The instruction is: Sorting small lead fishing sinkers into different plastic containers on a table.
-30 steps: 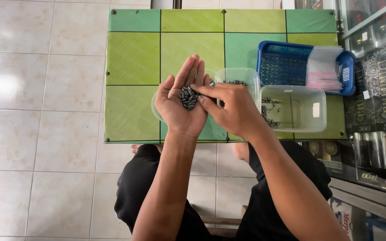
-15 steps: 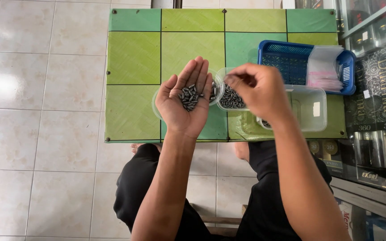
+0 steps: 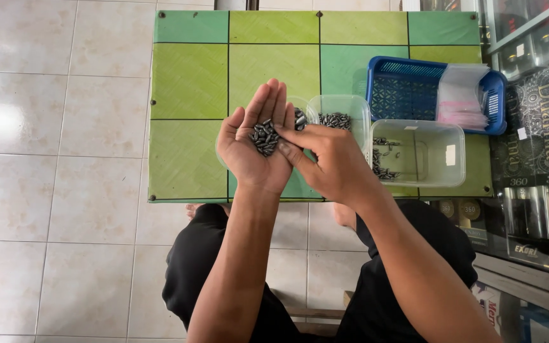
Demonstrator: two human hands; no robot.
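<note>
My left hand (image 3: 255,149) is held palm up above the near edge of a green tiled table (image 3: 189,76), cupping a small heap of dark grey oval metal pieces (image 3: 264,136). My right hand (image 3: 328,162) reaches across from the right, its fingertips touching the heap in the palm. Just behind the hands stands a small clear plastic tub (image 3: 340,114) holding more of the same grey pieces. Another clear tub is mostly hidden under my left hand.
A larger clear plastic box (image 3: 420,152) with a few small metal parts stands to the right. Behind it is a blue plastic basket (image 3: 408,89) holding clear bags with pink strips (image 3: 462,98). A glass display cabinet (image 3: 535,127) lines the right side. Pale floor tiles lie left.
My right hand went from the palm to the small clear tub half a second ago, and has now come back to the heap in my left palm. My left hand stayed put.
</note>
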